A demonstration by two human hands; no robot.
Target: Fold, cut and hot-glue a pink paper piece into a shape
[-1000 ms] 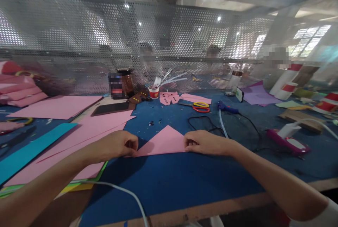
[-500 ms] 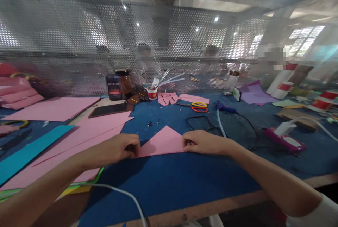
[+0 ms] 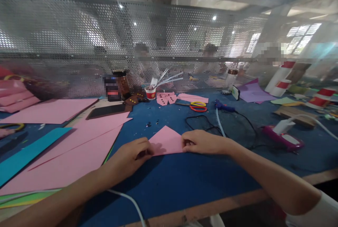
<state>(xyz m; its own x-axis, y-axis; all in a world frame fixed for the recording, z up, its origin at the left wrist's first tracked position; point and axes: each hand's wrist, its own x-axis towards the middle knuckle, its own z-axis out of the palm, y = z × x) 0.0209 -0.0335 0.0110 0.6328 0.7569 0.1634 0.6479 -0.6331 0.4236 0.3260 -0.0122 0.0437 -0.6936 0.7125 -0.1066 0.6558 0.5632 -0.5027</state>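
Observation:
A sheet of pink paper [image 3: 167,140], its visible part coming to a point at the far side, lies on the blue tabletop in front of me. My left hand [image 3: 138,153] is closed on its left side, thumb and fingers pinched at the near edge. At the right corner, my right hand [image 3: 196,140] grips the paper with curled fingers. Both hands rest low against the table, and their fingertips are partly hidden. Beyond the paper lie scissors [image 3: 198,106] with yellow and red handles and a pink paper piece with black dots [image 3: 166,98].
Pink sheets [image 3: 79,153] and a blue-green strip [image 3: 34,149] spread at left beside a dark tablet-like slab [image 3: 105,111]. A blue glue gun [image 3: 224,106] with its cord and a purple power strip [image 3: 283,138] lie at right. A perforated metal screen [image 3: 169,37] stands behind.
My left hand has slid right along the near edge, now covering the paper's left corner. The right hand stays at the right corner. The view has shifted slightly.

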